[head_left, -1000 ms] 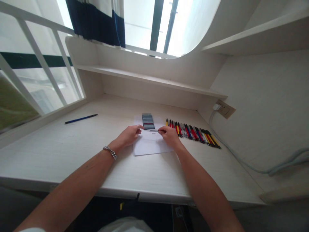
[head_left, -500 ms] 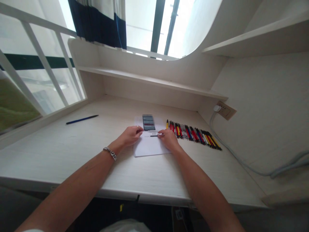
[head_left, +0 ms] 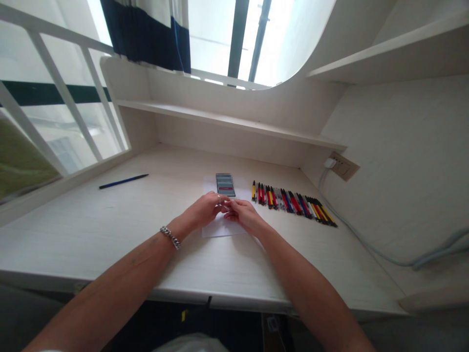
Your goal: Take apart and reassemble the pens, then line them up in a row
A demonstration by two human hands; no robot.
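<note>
My left hand [head_left: 208, 209] and my right hand [head_left: 246, 215] meet over a white sheet of paper [head_left: 219, 231], fingertips pinched together. Whatever small thing lies between them is mostly hidden; a pale, clear bit seems to show at the fingertips. Just beyond the fingers, a phone-like dark rectangle [head_left: 224, 184] with blurred grey bands and a red strip rests on the paper's far part. To the right of my right hand runs a row of pens [head_left: 296, 204] with yellow, red, blue and clear barrels.
A long blue pen or pencil [head_left: 123, 181] lies apart on the left of the white desk [head_left: 164, 171]. A shelf [head_left: 234, 122] spans the back. At right, a cable [head_left: 351, 234] hangs from a wall socket [head_left: 343, 166]. Railings [head_left: 66, 93] border the left side.
Both hands have moved together and now touch over the paper. The small label-like piece and thin dark rod seen between them before are covered by my fingers.
</note>
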